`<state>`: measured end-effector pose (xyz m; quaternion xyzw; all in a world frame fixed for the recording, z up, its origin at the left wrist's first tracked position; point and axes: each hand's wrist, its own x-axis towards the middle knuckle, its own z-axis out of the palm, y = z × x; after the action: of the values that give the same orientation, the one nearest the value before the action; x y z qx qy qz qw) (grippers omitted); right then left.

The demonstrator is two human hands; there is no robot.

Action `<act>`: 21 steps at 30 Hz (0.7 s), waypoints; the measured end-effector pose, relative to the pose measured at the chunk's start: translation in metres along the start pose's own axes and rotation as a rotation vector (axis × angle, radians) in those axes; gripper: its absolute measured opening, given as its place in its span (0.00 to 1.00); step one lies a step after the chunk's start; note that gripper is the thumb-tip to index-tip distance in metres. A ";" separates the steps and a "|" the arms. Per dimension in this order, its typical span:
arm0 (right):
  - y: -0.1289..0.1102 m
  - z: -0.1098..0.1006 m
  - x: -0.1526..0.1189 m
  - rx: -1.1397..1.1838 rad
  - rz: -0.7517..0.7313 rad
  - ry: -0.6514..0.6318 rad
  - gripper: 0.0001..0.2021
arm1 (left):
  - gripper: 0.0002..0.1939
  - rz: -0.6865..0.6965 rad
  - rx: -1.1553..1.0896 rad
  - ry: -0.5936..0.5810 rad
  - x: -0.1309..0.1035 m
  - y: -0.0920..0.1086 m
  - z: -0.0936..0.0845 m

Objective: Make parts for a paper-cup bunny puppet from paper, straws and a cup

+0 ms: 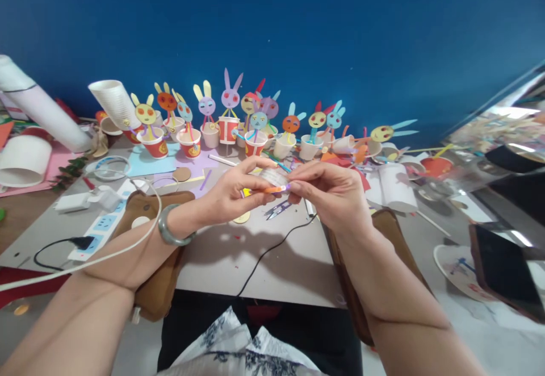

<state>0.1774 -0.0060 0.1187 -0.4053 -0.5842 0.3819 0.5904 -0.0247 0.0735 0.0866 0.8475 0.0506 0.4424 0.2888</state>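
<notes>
My left hand (238,191), with a grey-green bangle at its wrist, is closed around a small whitish cup (273,178) in front of me. An orange and purple strip (277,188) lies across the cup's near side, between the two hands. Thumb and fingertips of my right hand (327,191) pinch the purple end of that strip at the cup's right side. A blue piece shows just behind the cup. Below the hands, small snips (278,210) and a yellow disc (242,217) lie on the table.
Paper rabbits in cups, such as a purple one (230,97), line the blue wall. At left are a power strip (102,222) and white cable. A black cord (264,255) crosses the table; a phone (504,268) and plate (451,271) are at right.
</notes>
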 end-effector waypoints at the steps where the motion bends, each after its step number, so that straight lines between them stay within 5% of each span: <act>1: -0.001 0.000 -0.001 0.004 -0.001 0.002 0.09 | 0.06 0.016 -0.011 0.001 0.000 0.001 0.000; 11: -0.006 0.001 -0.006 0.021 -0.014 -0.065 0.11 | 0.04 0.019 0.071 0.008 0.001 0.011 -0.001; 21: -0.009 0.000 -0.011 -0.329 -0.096 -0.115 0.11 | 0.04 0.036 0.056 0.020 0.002 0.014 -0.001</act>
<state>0.1765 -0.0194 0.1233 -0.4454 -0.6902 0.2752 0.4994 -0.0261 0.0630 0.0959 0.8516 0.0509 0.4545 0.2563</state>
